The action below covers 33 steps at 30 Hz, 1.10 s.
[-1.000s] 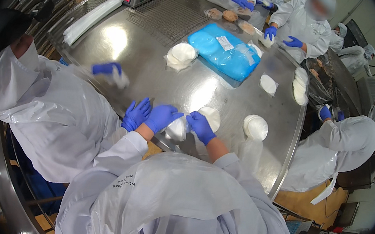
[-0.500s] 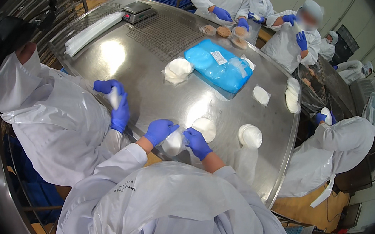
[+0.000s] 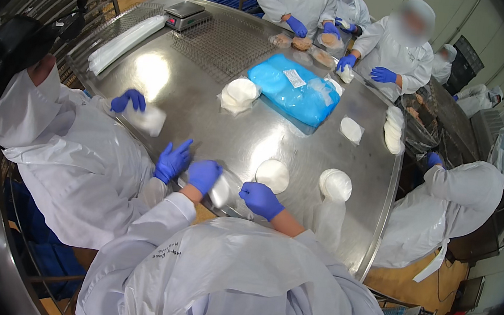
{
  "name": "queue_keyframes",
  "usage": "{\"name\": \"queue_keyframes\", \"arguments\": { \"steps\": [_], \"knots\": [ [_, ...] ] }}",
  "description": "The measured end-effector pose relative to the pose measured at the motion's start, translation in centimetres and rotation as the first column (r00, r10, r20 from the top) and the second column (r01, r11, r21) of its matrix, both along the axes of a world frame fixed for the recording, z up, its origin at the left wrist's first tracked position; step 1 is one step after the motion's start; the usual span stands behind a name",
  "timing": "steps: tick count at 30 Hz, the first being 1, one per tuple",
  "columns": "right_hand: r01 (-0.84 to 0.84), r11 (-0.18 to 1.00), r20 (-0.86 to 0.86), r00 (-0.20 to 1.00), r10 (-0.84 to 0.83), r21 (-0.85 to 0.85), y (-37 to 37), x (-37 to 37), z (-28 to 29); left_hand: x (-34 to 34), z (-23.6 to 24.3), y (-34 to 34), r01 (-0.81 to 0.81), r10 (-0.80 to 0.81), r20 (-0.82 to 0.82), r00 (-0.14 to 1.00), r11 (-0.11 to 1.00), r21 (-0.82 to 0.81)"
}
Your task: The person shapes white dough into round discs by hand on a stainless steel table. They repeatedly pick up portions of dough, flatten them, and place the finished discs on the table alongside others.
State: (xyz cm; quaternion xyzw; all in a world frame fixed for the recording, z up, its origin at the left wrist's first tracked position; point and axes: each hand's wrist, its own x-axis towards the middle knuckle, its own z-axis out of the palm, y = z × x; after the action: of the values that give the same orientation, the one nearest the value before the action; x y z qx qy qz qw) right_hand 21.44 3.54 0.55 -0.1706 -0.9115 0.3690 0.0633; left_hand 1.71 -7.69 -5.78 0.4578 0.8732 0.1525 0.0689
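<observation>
My left hand point(image 3: 205, 176), in a blue glove and slightly blurred, is closed on a bagged white disc point(image 3: 219, 192) at the table's near edge. Clear film stretches from the disc towards my right hand point(image 3: 261, 200), whose gloved fingers are curled in a pinch at the film's edge. Just beyond my right hand lies a flat white round point(image 3: 273, 176). Further right are stacked white rounds point(image 3: 336, 184), with clear plastic point(image 3: 329, 219) below them. The kind of white product cannot be made out.
On the steel table point(image 3: 195, 113) sit a blue bag point(image 3: 296, 94), more white rounds point(image 3: 238, 95), a scale point(image 3: 184, 16) and a wire rack point(image 3: 217, 51). A co-worker's hand point(image 3: 172, 161) is close to my left hand. Other co-workers stand at the far and right edges.
My left hand has shifted left with the bagged disc, and more film shows between my hands. The left co-worker's hands have parted, one moving a blurred white packet over the table.
</observation>
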Motion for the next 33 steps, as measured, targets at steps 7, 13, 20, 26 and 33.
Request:
{"name": "queue_keyframes", "arguments": {
  "steps": [7,13,20,26,33],
  "knots": [
    [0.167,0.888,-0.173,0.949,-0.262,-0.429,3.7,-1.4,-5.5,-0.4,8.5,0.0,0.028,-0.081,0.251,0.965,0.978,0.208],
    [0.157,0.421,0.119,0.986,-0.115,-0.893,4.5,-2.0,-3.0,-1.1,4.6,0.3,0.215,-0.284,0.377,0.881,0.953,0.215],
    [0.168,0.294,0.079,0.953,-0.292,-0.941,2.6,-2.6,-4.5,2.7,3.4,0.5,-0.098,-0.101,0.569,0.816,0.946,0.309],
    [0.333,0.658,0.024,0.902,-0.431,-0.675,3.7,-3.1,-3.4,1.6,2.8,0.9,-0.151,-0.247,0.713,0.657,0.882,0.446],
    [0.167,0.648,-0.113,0.923,-0.367,-0.743,3.3,-2.7,-3.7,2.8,7.7,1.0,-0.01,-0.182,0.568,0.803,0.948,0.318]
  ]
}}
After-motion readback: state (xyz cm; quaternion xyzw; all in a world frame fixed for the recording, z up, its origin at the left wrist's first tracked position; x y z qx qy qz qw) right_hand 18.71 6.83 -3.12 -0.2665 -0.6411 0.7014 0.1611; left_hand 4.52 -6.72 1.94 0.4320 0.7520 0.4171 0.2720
